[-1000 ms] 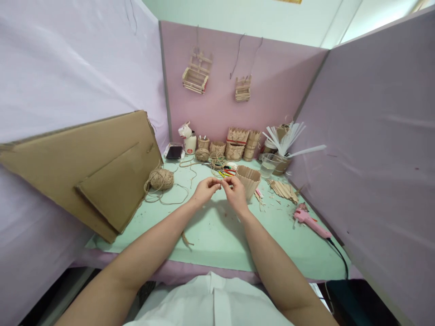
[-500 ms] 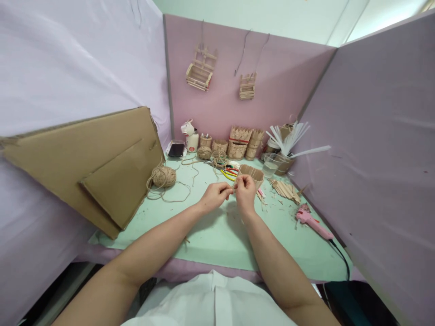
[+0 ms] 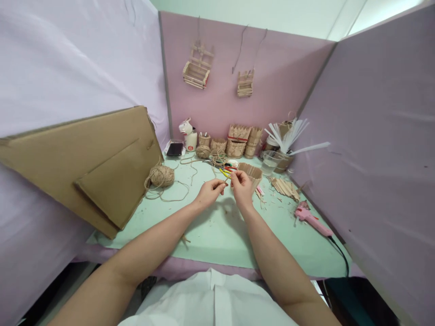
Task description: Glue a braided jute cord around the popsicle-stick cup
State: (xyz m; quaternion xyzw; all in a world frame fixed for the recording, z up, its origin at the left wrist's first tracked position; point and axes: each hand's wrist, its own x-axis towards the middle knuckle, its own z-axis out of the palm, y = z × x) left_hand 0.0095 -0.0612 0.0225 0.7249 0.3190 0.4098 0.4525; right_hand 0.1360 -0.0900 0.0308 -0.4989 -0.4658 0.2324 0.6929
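My left hand (image 3: 210, 192) is closed in a pinch on a short, thin brown strand (image 3: 226, 179) that looks like jute twine. Facing it, my right hand (image 3: 242, 185) also pinches with thumb and forefinger at the strand's other end. Both hands are held above the green tabletop, a small gap apart. Just behind my right hand stands an open cup of wooden strips (image 3: 251, 171), partly covered by the fingers. Beyond the fingertips lie yellow-handled pliers (image 3: 224, 172).
A twine ball (image 3: 161, 175) lies left, beside leaning cardboard (image 3: 112, 167). On the right are wooden sticks (image 3: 284, 188), a pink glue gun (image 3: 313, 221) with its cord, and a clear plastic cup (image 3: 270, 163). Several wooden cups (image 3: 235, 148) line the back wall.
My hands have drawn slightly apart, so the thin strand between them now shows. The view has shifted a little; the things on the table stay put.
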